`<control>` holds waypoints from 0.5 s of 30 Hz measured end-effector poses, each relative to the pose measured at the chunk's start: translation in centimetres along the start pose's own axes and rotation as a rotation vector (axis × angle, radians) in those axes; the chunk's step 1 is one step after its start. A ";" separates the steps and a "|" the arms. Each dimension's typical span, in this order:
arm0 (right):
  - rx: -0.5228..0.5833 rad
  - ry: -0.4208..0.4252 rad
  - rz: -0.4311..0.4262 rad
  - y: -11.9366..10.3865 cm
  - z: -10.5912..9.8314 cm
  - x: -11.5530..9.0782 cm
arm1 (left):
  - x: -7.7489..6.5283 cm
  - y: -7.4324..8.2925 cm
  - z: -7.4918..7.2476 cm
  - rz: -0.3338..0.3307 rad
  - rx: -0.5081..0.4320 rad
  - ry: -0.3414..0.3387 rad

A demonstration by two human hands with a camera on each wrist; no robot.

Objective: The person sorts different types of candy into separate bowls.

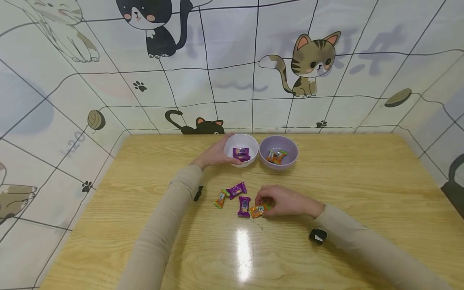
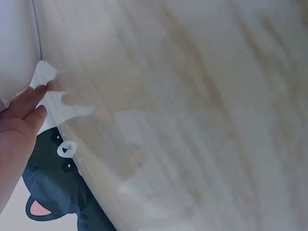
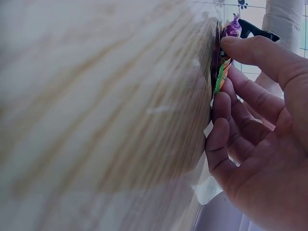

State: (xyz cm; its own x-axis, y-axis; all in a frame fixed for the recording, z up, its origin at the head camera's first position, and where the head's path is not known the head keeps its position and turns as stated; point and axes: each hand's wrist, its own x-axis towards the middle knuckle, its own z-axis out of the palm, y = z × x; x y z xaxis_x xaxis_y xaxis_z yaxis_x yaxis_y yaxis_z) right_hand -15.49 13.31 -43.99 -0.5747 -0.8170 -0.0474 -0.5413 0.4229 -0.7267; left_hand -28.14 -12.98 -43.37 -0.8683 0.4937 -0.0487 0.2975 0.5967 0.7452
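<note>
My left hand [image 1: 216,154] holds the white bowl [image 1: 241,140] by its left side, thumb at the near rim. Purple-wrapped candies [image 1: 241,152] lie inside that bowl. In the left wrist view, the fingers [image 2: 30,103] reach against the bowl's pale wall [image 2: 14,48]. Low over the table, my right hand [image 1: 286,201] pinches an orange-wrapped candy [image 1: 257,211] between thumb and fingers; its green end shows in the right wrist view. Just left of it lies a purple candy [image 1: 244,206], with another purple candy [image 1: 237,190] behind and an orange candy [image 1: 220,199] farther left.
A lilac bowl [image 1: 277,141] with orange candies [image 1: 276,156] stands right beside the white one. Both bowls sit near the back edge of the wooden table [image 1: 348,173]. Behind rises a cat-patterned wall covering [image 1: 232,88]. Dark wrist devices sit under both sleeves.
</note>
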 end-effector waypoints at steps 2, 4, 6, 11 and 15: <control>-0.002 0.001 0.003 0.0 0.0 0.0 | 0.0 0.0 -0.2 -0.001 -0.006 -0.008; -0.001 0.000 0.006 -0.1 0.0 0.1 | 0.0 -0.1 -0.5 -0.002 -0.011 -0.014; 0.001 -0.001 0.010 -0.2 0.0 0.0 | 0.0 -0.3 -0.7 -0.002 -0.015 -0.019; 0.015 0.001 0.013 -0.2 -0.1 -0.1 | 0.4 -0.7 -0.7 0.022 0.013 -0.033; 0.054 0.007 0.018 -0.2 -0.2 -0.1 | 0.6 -0.9 -0.6 0.048 0.019 -0.041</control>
State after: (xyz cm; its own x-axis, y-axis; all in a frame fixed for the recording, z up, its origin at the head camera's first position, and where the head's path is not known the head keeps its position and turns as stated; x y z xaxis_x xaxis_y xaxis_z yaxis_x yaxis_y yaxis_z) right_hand -15.43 13.43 -43.73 -0.5883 -0.8066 -0.0565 -0.4969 0.4158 -0.7617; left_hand -29.12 -13.56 -43.67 -0.8359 0.5474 -0.0406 0.3465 0.5836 0.7344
